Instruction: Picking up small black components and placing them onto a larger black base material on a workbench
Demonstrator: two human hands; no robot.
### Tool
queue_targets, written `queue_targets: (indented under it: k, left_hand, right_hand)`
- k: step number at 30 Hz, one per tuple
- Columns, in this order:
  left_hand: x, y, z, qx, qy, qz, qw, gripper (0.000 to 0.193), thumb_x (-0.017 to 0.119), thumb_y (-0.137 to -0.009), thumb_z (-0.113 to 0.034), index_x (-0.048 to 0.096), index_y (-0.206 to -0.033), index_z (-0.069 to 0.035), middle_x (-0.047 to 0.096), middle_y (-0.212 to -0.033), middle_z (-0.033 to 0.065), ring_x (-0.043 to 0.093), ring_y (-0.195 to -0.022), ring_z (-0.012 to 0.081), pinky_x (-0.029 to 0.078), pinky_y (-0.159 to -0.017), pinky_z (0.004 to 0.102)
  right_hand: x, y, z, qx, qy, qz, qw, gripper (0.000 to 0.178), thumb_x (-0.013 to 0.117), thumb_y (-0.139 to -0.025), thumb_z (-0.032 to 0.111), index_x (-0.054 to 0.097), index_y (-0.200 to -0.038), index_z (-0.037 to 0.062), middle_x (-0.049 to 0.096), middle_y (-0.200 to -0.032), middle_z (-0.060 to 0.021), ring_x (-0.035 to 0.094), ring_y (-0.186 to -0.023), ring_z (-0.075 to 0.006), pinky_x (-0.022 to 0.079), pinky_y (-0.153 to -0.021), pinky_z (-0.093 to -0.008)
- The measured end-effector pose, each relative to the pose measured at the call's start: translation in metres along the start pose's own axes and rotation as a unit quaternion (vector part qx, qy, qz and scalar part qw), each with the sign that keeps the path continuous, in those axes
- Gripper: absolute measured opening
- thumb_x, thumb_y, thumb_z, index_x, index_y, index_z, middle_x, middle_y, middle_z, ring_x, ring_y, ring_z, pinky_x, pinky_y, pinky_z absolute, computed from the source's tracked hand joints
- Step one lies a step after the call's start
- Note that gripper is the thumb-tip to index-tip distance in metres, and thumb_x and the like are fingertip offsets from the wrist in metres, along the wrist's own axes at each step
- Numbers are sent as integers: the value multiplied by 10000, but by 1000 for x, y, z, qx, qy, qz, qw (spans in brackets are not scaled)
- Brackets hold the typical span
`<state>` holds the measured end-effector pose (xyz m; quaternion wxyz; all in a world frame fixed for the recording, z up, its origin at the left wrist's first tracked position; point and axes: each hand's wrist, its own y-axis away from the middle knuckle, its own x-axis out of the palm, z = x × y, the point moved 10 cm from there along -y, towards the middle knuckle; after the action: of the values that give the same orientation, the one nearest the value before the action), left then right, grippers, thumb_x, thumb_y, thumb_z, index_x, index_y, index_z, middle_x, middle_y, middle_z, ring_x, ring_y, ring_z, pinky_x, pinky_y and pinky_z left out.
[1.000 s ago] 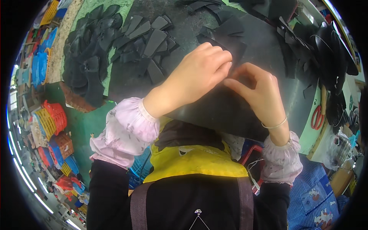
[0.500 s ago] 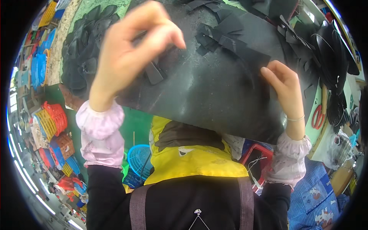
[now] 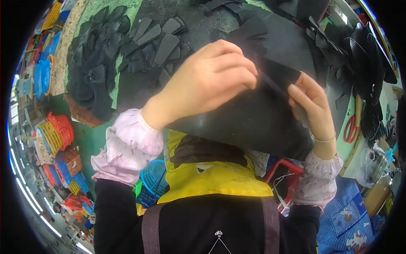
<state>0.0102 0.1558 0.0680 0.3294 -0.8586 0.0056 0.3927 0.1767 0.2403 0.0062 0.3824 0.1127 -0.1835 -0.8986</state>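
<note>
My right hand (image 3: 311,100) pinches a thin, flat black sheet piece (image 3: 281,73) by its right end, thumb towards the left. At that piece's left edge my left hand (image 3: 209,79) is closed, fingers curled and slightly blurred; what lies between its fingertips is hidden. Both hands are above a dark, smooth work surface (image 3: 237,127). Beyond my left hand lies a loose pile of small black cut pieces (image 3: 165,46). More flat black pieces (image 3: 249,31) lie just past the held one.
Rounded black pieces (image 3: 95,67) are heaped at the far left. Long black pieces (image 3: 366,63) hang in a bundle at the right, near red-handled scissors (image 3: 350,129). Below the surface are a blue basket (image 3: 153,175) and a red crate (image 3: 292,173). Coloured baskets (image 3: 63,129) stand farther left.
My left hand has swung right and down from above the left-hand pile to the held black piece. The small cut pieces it covered now show. My right hand stays nearly in place, its piece tilted more.
</note>
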Motion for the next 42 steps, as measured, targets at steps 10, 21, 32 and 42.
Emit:
queue_targets:
  k: [10, 21, 32, 42]
  left_hand:
    - [-9, 4, -17, 21, -52, -35, 998, 242, 836, -649, -81, 759, -874, -128, 661, -829, -19, 617, -814, 222, 520, -668, 335]
    - [8, 4, -22, -18, -125, -21, 992, 296, 781, -739, -110, 775, -1021, -200, 603, -1104, 28, 572, -1063, 263, 495, -912, 380]
    - [-41, 15, -60, 65, -69, 35, 995, 240, 759, -739, -158, 799, -974, -187, 757, -1128, -43, 628, -1237, 263, 498, -1002, 434]
    - [3, 57, -25, -179, -91, 104, 974, 637, 818, -773, -226, 643, -1376, -113, 580, -1046, 70, 561, -887, 255, 452, -788, 380]
  right_hand:
    - [-8, -6, -4, -8, 26, 0, 1000, 187, 646, -1019, 145, 560, -882, 51, 529, -753, 45, 485, -712, -30, 371, -665, -200]
    - [-7, -15, 7, -6, 60, 11, 998, 187, 628, -1024, 141, 531, -887, 59, 511, -742, 50, 474, -710, -24, 357, -648, -202]
    - [-29, -5, 2, -47, 118, -9, 992, 174, 651, -1000, 128, 539, -891, 51, 489, -752, 56, 480, -723, -29, 384, -665, -216]
    - [-59, -2, 20, -79, 168, -107, 977, 232, 663, -975, 54, 682, -1199, -2, 634, -832, 28, 549, -698, -25, 405, -575, -177]
